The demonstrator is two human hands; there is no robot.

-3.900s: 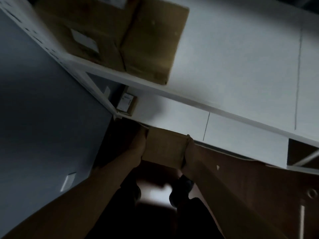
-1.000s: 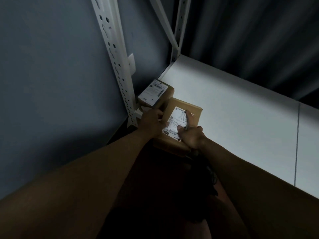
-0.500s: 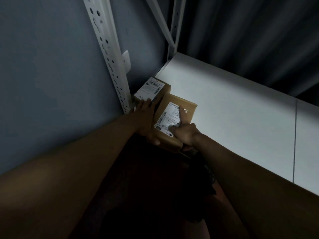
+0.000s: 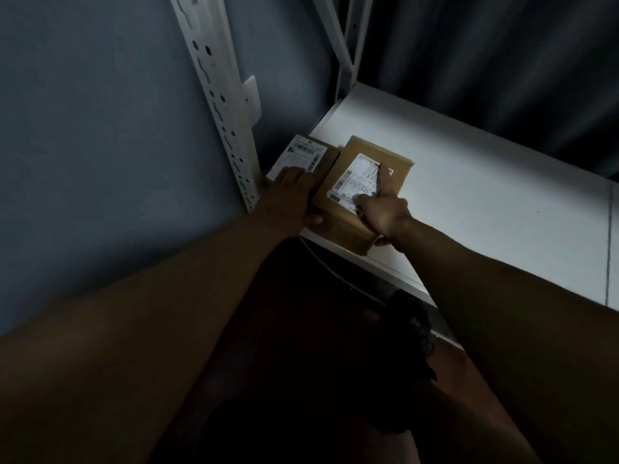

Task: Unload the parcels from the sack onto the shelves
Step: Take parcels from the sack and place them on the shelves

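Note:
Two brown cardboard parcels with white labels lie side by side at the left end of a white shelf (image 4: pixel 469 202). The larger parcel (image 4: pixel 395 162) sits near the shelf's front edge. My right hand (image 4: pixel 382 212) holds its near right corner, the forefinger stretched along the label and the thumb under the near edge. My left hand (image 4: pixel 288 195) lies against that parcel's left side, with its fingers over the near end of the smaller parcel (image 4: pixel 301 155). The sack is not in view.
A white perforated upright (image 4: pixel 221 95) rises just left of the smaller parcel, against a grey wall (image 4: pixel 100 128). A second upright (image 4: pixel 348 45) with a diagonal brace stands at the shelf's back corner. Dark floor and my dark shoes lie below the shelf edge.
The larger parcel went from held low in front of me to lying on the shelf beside the smaller one. Over the last second both hands slid it further in.

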